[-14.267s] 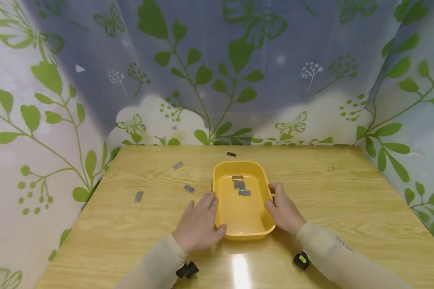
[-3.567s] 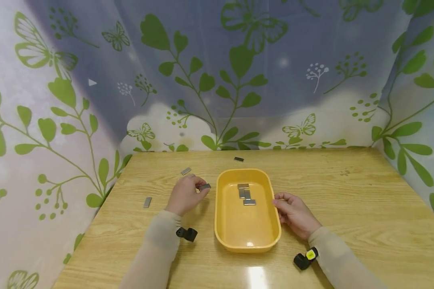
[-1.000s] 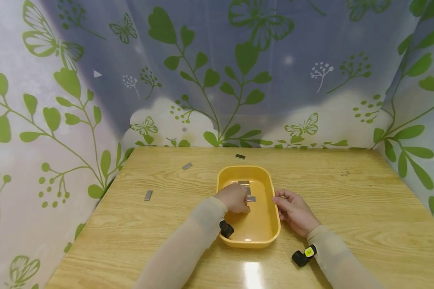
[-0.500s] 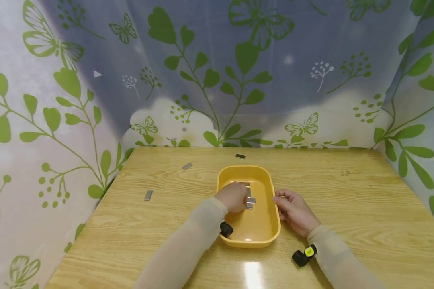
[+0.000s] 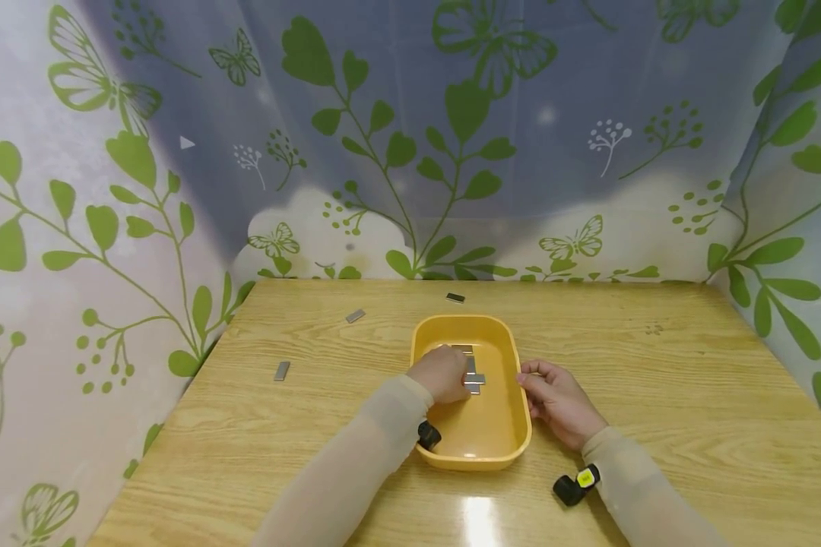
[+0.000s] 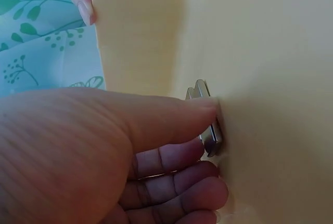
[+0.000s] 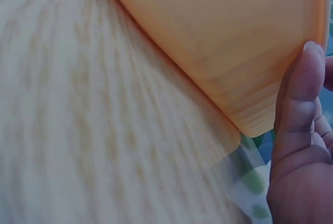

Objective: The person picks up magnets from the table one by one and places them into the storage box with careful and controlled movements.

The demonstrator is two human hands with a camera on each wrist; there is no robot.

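My left hand [image 5: 441,374] reaches down into a yellow rectangular plastic tray [image 5: 482,442]. Thumb and fingers pinch a small flat silver metal bar [image 6: 212,145] low at the tray floor, as the left wrist view shows. This bar lies at the near end of a group of similar silver bars [image 5: 475,378], partly hidden behind the hand. On the tray's right side, my right hand [image 5: 559,406] grips the rim, thumb on the edge; the right wrist view shows the thumb [image 7: 304,78] against the tray's wall.
Outside the tray, a silver bar [image 5: 282,371] lies at the left and another silver bar [image 5: 355,315] farther back. A darker bar [image 5: 455,298] is behind the tray. The wooden table [image 5: 657,395] meets a leaf-patterned curtain [image 5: 554,152] at the back.
Earlier my left hand left the tray's side, picked up a bar from the table and brought it into the tray. In the last half second the hands hardly move.
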